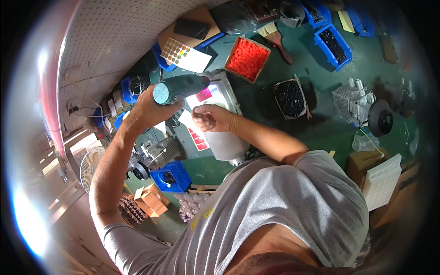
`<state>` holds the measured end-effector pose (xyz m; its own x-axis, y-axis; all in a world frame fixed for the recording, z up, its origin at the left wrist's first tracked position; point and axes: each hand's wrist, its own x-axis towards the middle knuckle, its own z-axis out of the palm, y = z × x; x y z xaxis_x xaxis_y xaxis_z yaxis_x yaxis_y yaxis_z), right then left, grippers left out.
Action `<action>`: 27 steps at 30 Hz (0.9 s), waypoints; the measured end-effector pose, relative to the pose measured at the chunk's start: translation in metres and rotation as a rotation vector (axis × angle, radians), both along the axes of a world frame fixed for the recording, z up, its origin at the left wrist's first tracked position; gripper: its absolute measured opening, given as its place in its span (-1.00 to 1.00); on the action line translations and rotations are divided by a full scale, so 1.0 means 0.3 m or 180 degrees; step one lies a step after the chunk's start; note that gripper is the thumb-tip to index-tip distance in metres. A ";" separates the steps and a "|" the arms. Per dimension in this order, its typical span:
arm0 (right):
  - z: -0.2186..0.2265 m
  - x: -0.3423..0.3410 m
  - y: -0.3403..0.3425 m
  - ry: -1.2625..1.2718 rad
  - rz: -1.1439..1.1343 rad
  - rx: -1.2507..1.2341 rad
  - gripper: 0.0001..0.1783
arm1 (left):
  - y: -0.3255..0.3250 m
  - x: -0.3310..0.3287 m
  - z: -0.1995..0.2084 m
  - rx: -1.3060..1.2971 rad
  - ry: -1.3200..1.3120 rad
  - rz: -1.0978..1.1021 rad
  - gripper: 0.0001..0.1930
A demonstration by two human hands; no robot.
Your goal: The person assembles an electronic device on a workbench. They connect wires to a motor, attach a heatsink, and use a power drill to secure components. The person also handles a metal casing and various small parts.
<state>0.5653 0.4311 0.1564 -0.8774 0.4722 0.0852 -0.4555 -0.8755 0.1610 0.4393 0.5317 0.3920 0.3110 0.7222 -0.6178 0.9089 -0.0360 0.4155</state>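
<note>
My left hand is wrapped round a dark green power drill, its nose pointing right. A thin bit reaches out over the far part of a light grey metal housing. That housing has a rounded near end, and a pink label shows on its bright flat part. My right hand rests over the housing, just nearer to me than the drill. Its fingers are curled in; what they hold, if anything, is hidden. Beside the housing lies a sheet of red labels.
Beyond the housing stand a box of red plastic pieces and a box of small black parts. A brush and a blue bin lie farther off. Motor assemblies stand at right and left, the latter near a blue bin.
</note>
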 end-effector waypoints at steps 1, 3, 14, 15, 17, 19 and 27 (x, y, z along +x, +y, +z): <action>-0.007 -0.004 -0.001 -0.0044 0.0006 0.0027 -0.74 | 0.002 0.011 0.002 -0.0029 0.0033 0.0030 -0.63; -0.013 -0.008 -0.003 -0.0108 0.0033 0.0034 -0.75 | 0.004 0.034 0.012 -0.0076 0.0096 0.0093 -0.63; 0.021 0.009 -0.002 -0.0286 0.0092 0.0189 -0.78 | -0.025 0.044 0.009 0.0173 0.0145 0.0051 -0.67; 0.023 0.010 -0.003 -0.0288 0.0108 0.0208 -0.78 | -0.029 0.038 -0.002 0.0190 0.0122 0.0079 -0.69; 0.025 0.011 -0.005 -0.0291 0.0136 0.0241 -0.77 | -0.029 0.028 -0.004 0.0181 0.0093 0.0160 -0.64; 0.020 0.011 -0.010 -0.0375 0.0113 0.0212 -0.78 | -0.030 0.030 -0.006 0.0095 0.0099 0.0233 -0.60; 0.029 0.023 -0.022 -0.0548 0.0141 0.0327 -0.78 | -0.031 0.055 -0.020 0.0178 0.0062 0.0220 -0.62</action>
<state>0.5722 0.4246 0.1650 -0.9028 0.4294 -0.0222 -0.4294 -0.9031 -0.0072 0.4558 0.5225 0.3859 0.2475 0.7751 -0.5813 0.9179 0.0045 0.3969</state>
